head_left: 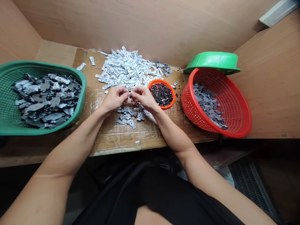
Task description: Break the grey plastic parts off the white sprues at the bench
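Keep the pinch light and steady

Before you the counter stretches, the dark green basket at nine o'clock from its middle, the red basket at three. The silver heap lies at twelve, the orange bowl nearer in at three, the grey pile at six. Your left hand and right hand meet at the fingertips, seemingly both pinched on the small piece, mostly hidden between them, above the grey pile. Best to brace with one hand, adjust finely with the other, and stay low so a slip costs little
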The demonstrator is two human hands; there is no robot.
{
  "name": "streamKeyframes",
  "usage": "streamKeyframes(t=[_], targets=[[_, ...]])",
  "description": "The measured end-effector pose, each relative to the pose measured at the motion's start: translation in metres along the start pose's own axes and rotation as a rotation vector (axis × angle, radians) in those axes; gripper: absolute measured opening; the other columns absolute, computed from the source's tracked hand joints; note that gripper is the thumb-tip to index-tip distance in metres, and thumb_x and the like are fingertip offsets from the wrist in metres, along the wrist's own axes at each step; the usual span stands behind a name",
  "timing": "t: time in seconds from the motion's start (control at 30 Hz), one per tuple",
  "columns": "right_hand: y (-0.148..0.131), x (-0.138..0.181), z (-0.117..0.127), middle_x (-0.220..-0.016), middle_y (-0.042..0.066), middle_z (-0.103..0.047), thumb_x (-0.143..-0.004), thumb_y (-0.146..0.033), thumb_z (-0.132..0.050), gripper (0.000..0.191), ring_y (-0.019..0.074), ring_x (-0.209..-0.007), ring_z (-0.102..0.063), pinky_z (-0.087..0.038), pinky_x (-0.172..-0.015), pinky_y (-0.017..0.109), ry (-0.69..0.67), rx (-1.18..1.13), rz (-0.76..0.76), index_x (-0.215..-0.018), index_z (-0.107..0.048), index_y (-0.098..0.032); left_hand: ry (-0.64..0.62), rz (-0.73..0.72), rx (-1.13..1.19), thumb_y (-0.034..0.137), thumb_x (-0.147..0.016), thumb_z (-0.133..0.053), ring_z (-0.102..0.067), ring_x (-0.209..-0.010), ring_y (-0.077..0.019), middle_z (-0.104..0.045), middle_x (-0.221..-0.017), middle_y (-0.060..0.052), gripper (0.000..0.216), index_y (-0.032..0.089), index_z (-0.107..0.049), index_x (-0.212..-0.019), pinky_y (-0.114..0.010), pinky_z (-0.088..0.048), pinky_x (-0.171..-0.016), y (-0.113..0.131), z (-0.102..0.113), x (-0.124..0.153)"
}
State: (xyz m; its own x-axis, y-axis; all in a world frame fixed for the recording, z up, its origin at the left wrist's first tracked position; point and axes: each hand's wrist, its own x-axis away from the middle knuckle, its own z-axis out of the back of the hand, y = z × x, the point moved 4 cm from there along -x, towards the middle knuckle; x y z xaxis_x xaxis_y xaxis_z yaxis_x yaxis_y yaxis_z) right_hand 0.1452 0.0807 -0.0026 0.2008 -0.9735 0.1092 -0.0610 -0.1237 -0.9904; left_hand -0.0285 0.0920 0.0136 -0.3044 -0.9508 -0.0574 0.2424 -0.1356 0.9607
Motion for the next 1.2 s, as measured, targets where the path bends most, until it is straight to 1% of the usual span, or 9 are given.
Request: streamKeyframes(t=[0.1,0.2,0.33,0.47,0.67,0.83,1.0,1.1,1.2], targets=[[0.004,-0.001,0.0,-0.074,-0.004,-0.067,-0.081,-0.064,-0.104,0.059,0.0117,-0.068,-0.061,-0.052,-0.059,0.022,0.011,0.004,0.016,-0.086,-0.061,-0.024,0.038,-0.035,-0.065,0.029,-0.089,-0.076,-0.052,-0.064,-0.0165,-0.066,-0.07,0.0,0.014,0.021,-0.071,-0.079,-0.029,-0.04,-0.06,-0.001,-0.003,0.001],[0.006,-0.002,-0.001,-0.075,-0.004,-0.067,-0.082,-0.067,-0.103,0.06,0.012,-0.069,-0.06,-0.052,-0.06,0.023,0.007,-0.015,0.026,-0.085,-0.06,-0.025,0.076,-0.046,-0.113,0.031,-0.09,-0.074,-0.05,-0.066,-0.018,-0.065,-0.069,-0.001,0.017,0.022,-0.069,-0.076,-0.03,-0.036,-0.057,-0.002,-0.004,0.002],[0.002,-0.001,-0.001,-0.076,-0.005,-0.066,-0.083,-0.063,-0.103,0.054,0.0119,-0.067,-0.057,-0.052,-0.06,0.024,0.038,-0.011,0.055,-0.088,-0.066,-0.024,0.041,-0.029,-0.06,0.035,-0.09,-0.074,-0.051,-0.064,-0.0177,-0.064,-0.067,-0.001,0.022,0.023,-0.066,-0.075,-0.029,-0.038,-0.057,-0.001,-0.006,0.002],[0.001,-0.002,0.0,-0.075,-0.005,-0.064,-0.086,-0.058,-0.101,0.048,0.011,-0.067,-0.058,-0.057,-0.063,0.023,0.04,-0.049,0.045,-0.089,-0.067,-0.024,0.008,-0.036,-0.021,0.032,-0.09,-0.074,-0.051,-0.062,-0.0167,-0.063,-0.067,0.0,0.02,0.022,-0.066,-0.076,-0.029,-0.04,-0.059,0.002,-0.006,0.001],[0.005,-0.002,0.003,-0.078,-0.003,-0.069,-0.081,-0.066,-0.102,0.056,0.0108,-0.067,-0.062,-0.06,-0.062,0.023,-0.009,-0.12,-0.004,-0.09,-0.069,-0.022,0.019,-0.053,-0.079,0.031,-0.092,-0.074,-0.051,-0.068,-0.0193,-0.064,-0.069,-0.001,0.02,0.023,-0.065,-0.076,-0.03,-0.04,-0.061,0.001,-0.006,0.001],[0.007,0.0,-0.003,-0.069,-0.006,-0.063,-0.082,-0.065,-0.103,0.058,0.0095,-0.06,-0.055,-0.051,-0.054,0.02,0.059,-0.047,0.006,-0.084,-0.062,-0.024,0.041,-0.115,-0.179,0.032,-0.095,-0.069,-0.052,-0.07,-0.0212,-0.062,-0.069,-0.001,0.019,0.023,-0.069,-0.078,-0.034,-0.043,-0.072,0.004,-0.011,0.008],[0.013,-0.002,-0.009,-0.065,-0.008,-0.059,-0.085,-0.066,-0.1,0.059,0.0094,-0.056,-0.052,-0.044,-0.048,0.02,0.117,-0.091,-0.044,-0.083,-0.058,-0.025,0.14,-0.158,-0.254,0.034,-0.096,-0.07,-0.058,-0.078,-0.0253,-0.071,-0.079,-0.005,0.017,0.025,-0.072,-0.082,-0.038,-0.047,-0.081,0.005,-0.015,0.015],[0.006,-0.004,-0.006,-0.069,-0.007,-0.062,-0.081,-0.066,-0.103,0.06,0.0102,-0.06,-0.057,-0.049,-0.052,0.02,0.068,-0.101,-0.047,-0.085,-0.06,-0.025,0.147,-0.101,-0.179,0.038,-0.095,-0.072,-0.061,-0.078,-0.0246,-0.073,-0.081,-0.005,0.018,0.024,-0.072,-0.083,-0.036,-0.049,-0.076,0.002,-0.012,0.012],[-0.004,-0.005,0.001,-0.077,-0.004,-0.065,-0.078,-0.064,-0.106,0.059,0.0119,-0.068,-0.061,-0.054,-0.057,0.022,-0.019,-0.07,-0.004,-0.089,-0.064,-0.024,0.1,-0.004,0.018,0.044,-0.091,-0.079,-0.061,-0.069,-0.0208,-0.069,-0.075,-0.003,0.024,0.023,-0.069,-0.082,-0.032,-0.048,-0.066,-0.003,-0.011,0.006]])
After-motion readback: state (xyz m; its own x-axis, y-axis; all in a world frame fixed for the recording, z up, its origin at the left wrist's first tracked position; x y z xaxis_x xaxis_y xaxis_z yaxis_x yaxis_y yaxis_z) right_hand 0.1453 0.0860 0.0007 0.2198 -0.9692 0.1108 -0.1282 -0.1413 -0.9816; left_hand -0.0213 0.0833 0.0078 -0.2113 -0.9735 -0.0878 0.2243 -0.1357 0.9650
